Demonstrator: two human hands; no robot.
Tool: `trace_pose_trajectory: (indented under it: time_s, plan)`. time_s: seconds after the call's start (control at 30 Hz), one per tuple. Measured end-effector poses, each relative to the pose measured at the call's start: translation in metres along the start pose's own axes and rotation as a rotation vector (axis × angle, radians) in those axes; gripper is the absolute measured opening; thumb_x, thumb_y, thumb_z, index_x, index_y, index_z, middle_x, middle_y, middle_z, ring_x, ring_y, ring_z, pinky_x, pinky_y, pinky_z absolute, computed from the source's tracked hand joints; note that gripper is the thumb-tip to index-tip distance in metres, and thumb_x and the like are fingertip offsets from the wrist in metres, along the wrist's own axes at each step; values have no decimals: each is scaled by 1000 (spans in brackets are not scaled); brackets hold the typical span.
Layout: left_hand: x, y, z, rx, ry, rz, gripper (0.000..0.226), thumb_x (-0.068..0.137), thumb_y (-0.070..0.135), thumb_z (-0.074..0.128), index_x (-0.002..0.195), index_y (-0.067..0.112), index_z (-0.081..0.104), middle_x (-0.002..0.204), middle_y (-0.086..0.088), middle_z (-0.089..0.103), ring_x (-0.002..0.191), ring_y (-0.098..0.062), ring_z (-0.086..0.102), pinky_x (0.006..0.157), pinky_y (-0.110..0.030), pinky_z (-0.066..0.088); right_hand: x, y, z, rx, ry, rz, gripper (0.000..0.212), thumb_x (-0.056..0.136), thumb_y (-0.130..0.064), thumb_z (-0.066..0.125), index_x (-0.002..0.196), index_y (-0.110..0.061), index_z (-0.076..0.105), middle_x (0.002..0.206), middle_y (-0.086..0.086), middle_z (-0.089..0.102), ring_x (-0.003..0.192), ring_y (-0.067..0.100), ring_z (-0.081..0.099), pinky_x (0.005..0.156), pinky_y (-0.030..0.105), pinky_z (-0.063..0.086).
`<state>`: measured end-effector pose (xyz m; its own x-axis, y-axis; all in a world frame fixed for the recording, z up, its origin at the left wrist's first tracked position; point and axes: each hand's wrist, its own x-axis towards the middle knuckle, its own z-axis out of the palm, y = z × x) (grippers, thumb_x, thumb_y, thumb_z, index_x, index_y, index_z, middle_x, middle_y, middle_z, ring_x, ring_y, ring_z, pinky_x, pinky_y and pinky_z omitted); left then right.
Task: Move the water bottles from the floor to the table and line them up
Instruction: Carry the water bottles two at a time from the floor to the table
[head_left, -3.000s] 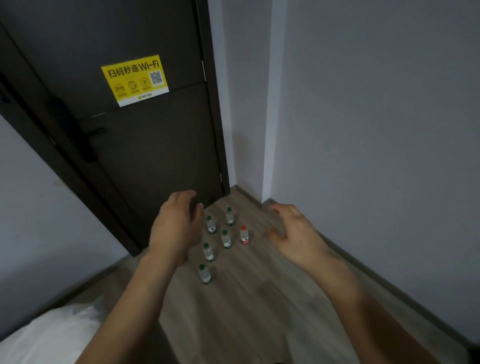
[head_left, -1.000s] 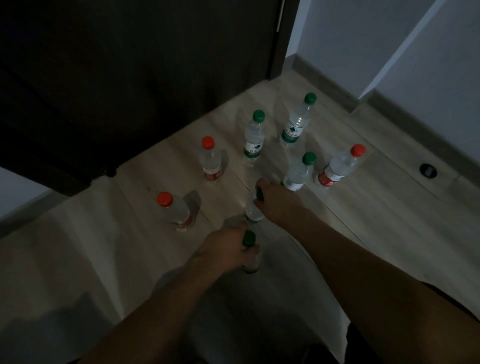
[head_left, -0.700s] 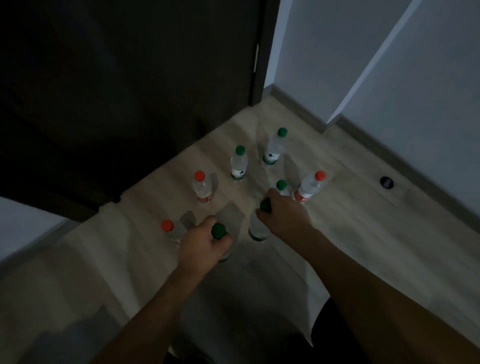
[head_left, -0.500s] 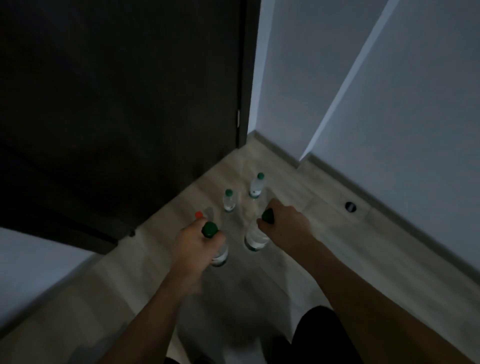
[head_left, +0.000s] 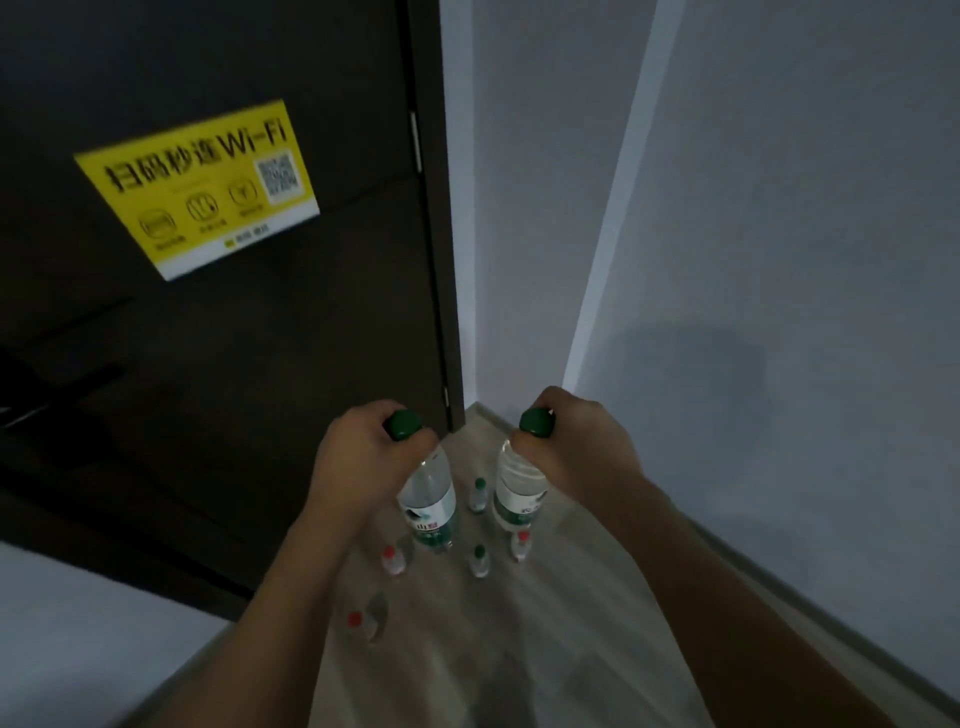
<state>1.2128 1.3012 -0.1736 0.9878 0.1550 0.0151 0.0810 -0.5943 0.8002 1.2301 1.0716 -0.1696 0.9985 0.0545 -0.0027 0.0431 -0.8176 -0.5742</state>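
Both green-capped bottles have now come up off the floor (head_left: 545, 649), the left hand (head_left: 358, 467) clenched around one bottle (head_left: 428, 512) and the right hand (head_left: 576, 447) around the other bottle (head_left: 514, 496), five remaining bottles (head_left: 479, 561) standing below, so the carry to the counter, out of view, comes next.

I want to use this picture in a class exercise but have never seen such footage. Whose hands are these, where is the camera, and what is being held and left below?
The camera sits on a person's head, looking forward and down, so you see their own bare arms. The left hand grips a green-capped bottle by its neck; the right hand grips a second green-capped bottle the same way. Both hang above the wooden floor. Five smaller-looking bottles stand down there: three red-capped, two green-capped. Behind is a dark door bearing a yellow Wi-Fi sticker.
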Motion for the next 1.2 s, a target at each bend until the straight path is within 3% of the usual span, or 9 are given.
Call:
trace_pose_trajectory:
  time_s: [0.17,0.27,0.4,0.57,0.73,0.8,0.9,1.03,1.2]
  plan:
    - [-18,50,-11,-87,78,54,6,78,25,74,77,22,69,72,2,68,67,-16,66,64,-45,58,-14,-3,-44,97,121,-21,18,77,-46,65,83,-31,57,73,-13,61,69,5,59,60,27,48]
    - [-26,73,-11,-118,117,102,6,77,21,75,75,21,70,70,-3,67,68,-21,65,61,-45,56,-20,0,-55,101,151,-1,18,76,-47,65,84,-32,58,75,-13,62,71,8,60,64,30,51]
    - [-19,87,-12,-138,109,171,6,75,20,74,73,16,70,67,-6,66,67,-26,65,58,-46,53,-27,3,-61,111,208,56,17,75,-47,65,80,-32,58,72,-14,61,67,6,59,56,24,47]
    - [1,100,-3,-132,-7,275,16,68,34,70,71,19,68,63,-2,66,61,-22,66,56,-43,54,-44,15,-72,92,302,156,20,76,-49,66,83,-31,59,72,-14,61,63,1,55,48,21,37]
    - [16,115,35,-226,-137,390,11,65,31,69,66,20,64,55,-1,57,49,-13,52,48,-34,43,-70,31,-88,36,436,252,20,79,-49,66,84,-33,56,73,-17,59,65,1,55,51,21,42]
    - [17,128,51,-269,-183,414,15,63,32,68,64,18,61,52,1,52,51,-11,48,49,-34,41,-86,38,-96,14,480,314,21,79,-50,66,86,-32,57,75,-16,60,67,3,56,52,21,43]
    - [11,152,74,-291,-225,455,17,60,34,66,69,20,65,59,-2,60,56,-12,53,53,-41,48,-112,51,-113,2,554,412,22,79,-49,66,89,-30,60,78,-14,62,70,6,58,56,24,46]
    - [-13,180,104,-271,-306,572,11,64,30,69,69,20,66,62,-4,61,59,-23,57,51,-42,47,-151,69,-133,14,643,539,24,77,-47,66,91,-29,62,80,-12,63,73,11,60,63,31,53]
    - [-60,210,144,-295,-434,602,11,63,29,71,71,22,67,64,0,62,58,-8,54,54,-34,46,-213,98,-154,7,750,632,19,75,-46,65,84,-29,62,73,-13,61,67,4,57,53,25,43]
